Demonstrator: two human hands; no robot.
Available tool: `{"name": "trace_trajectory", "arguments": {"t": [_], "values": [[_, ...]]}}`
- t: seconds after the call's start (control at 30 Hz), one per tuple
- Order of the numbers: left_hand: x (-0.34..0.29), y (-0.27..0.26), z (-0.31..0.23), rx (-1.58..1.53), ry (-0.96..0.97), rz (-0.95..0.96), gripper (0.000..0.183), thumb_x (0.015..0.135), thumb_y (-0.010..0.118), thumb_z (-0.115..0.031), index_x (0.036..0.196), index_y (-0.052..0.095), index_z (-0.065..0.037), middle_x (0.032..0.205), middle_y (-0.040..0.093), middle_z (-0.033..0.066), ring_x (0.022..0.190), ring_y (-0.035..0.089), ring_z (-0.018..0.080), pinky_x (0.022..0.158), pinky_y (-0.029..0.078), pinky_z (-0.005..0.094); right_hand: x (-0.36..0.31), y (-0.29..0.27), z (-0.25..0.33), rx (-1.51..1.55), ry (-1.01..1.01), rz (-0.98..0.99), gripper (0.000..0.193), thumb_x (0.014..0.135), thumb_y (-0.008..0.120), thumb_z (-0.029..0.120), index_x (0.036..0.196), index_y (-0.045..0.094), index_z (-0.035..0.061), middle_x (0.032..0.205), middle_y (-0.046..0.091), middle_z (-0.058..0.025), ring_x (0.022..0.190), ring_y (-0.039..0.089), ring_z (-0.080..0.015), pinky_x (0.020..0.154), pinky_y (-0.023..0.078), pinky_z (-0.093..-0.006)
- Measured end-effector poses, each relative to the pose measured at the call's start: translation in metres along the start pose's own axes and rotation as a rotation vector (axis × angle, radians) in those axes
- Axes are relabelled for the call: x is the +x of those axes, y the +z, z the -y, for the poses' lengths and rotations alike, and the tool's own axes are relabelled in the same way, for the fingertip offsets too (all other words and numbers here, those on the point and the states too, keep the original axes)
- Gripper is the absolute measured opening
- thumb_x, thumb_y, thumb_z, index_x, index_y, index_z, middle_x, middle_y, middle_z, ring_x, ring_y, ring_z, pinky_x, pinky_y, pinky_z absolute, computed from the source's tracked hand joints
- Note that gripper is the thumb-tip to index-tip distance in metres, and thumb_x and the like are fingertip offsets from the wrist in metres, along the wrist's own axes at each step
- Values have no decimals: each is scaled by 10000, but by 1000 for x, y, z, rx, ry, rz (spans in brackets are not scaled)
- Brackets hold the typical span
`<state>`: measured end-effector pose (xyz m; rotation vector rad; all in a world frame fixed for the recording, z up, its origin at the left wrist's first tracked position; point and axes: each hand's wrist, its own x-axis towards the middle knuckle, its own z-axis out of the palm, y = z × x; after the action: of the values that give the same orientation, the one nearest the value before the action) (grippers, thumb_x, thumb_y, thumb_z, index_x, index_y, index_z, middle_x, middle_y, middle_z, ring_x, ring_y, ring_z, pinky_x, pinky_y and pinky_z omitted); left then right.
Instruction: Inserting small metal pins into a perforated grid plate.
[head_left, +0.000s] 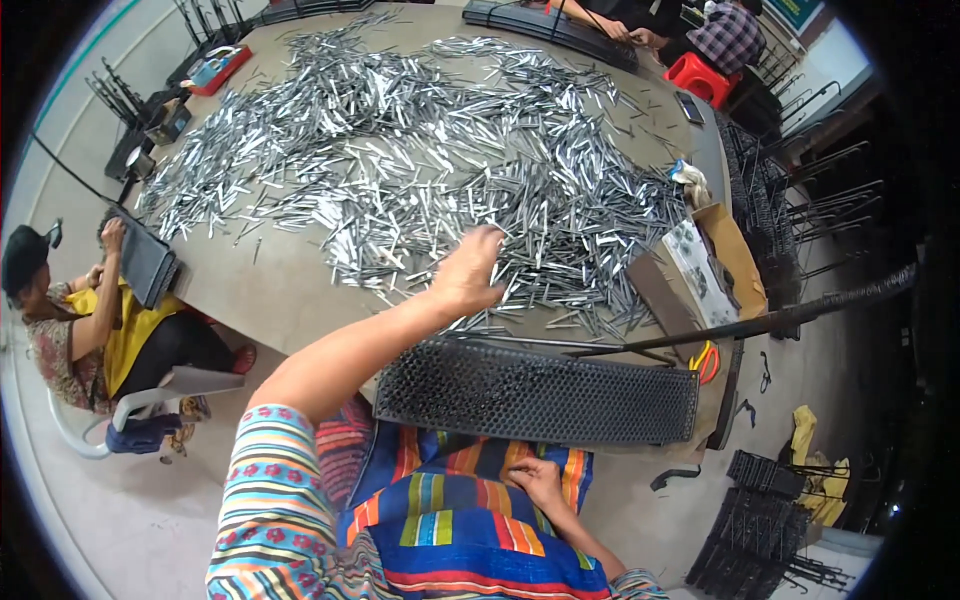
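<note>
Strips (540,190), silvery to dark grey, lie heaped on the bench (250,300) beyond the panel (540,393), thinning in places to bare surface. Judging by that heap, much of the work is left, for a great many strips lie loose. How much is done in the panel is harder to say: its left part looks darker and glossier, its right part shows clearer openings (whether any strips sit in them is too small to tell).

The left hand (468,272) is just beyond the panel, at the near side of the heap, thumb and fingers parted; blur hides whether a strip touches the fingertips. The right hand (540,483) rests on the cloth (450,495) on the near side of the panel, fingers loosely bent; I cannot tell whether it holds anything.

The strips look like metal, slim and straight, bright where light catches them, crossing at all angles. The panel is a long black rectangle with a honeycomb-like grid; the cloth is boldly striped and softly folded. Just beside the panel's right end lie scissors (706,362) with yellow and red loops; beyond that end stands an open cardboard box (735,245).
</note>
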<state>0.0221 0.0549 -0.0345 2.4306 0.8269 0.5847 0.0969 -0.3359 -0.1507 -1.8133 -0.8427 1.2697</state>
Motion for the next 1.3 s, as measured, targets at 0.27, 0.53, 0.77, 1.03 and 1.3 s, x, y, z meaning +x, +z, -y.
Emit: {"name": "trace_trajectory", "arguments": {"t": [0.27,0.53,0.77,1.03,1.3], "values": [[63,123,-33,197,265,273,894,693,791,-297,1359,330,83,1380,388,280,1276,404,409,1079,346,461,18,-6,-12,-197,-10,-21,211,769,716,146,916,730,-5,726,704,-74,637,647,-117,603,519,-267],[97,150,-34,648,158,230,1054,598,818,-415,1387,334,89,1105,564,178,1039,515,278,861,395,382,17,-3,-34,8,108,-1,205,770,741,148,906,728,-5,733,694,-54,680,633,-101,628,505,-251],[99,150,-50,461,-5,219,1105,600,785,-426,1423,272,104,1097,571,181,1003,548,312,894,397,431,18,-3,-18,101,221,3,239,775,788,177,875,717,-28,748,683,-48,662,600,-84,589,478,-249],[93,161,-40,451,13,330,867,713,677,-158,1415,251,120,1039,624,220,938,631,343,797,483,468,26,4,-36,143,99,-28,227,780,796,171,840,698,-25,719,661,-40,658,583,-76,568,453,-242],[85,136,-20,163,-188,317,844,671,668,-162,1385,275,58,899,668,231,854,659,402,760,531,477,23,-2,-18,126,147,16,276,783,756,228,961,709,23,822,714,-110,770,677,-163,673,517,-302]]}}
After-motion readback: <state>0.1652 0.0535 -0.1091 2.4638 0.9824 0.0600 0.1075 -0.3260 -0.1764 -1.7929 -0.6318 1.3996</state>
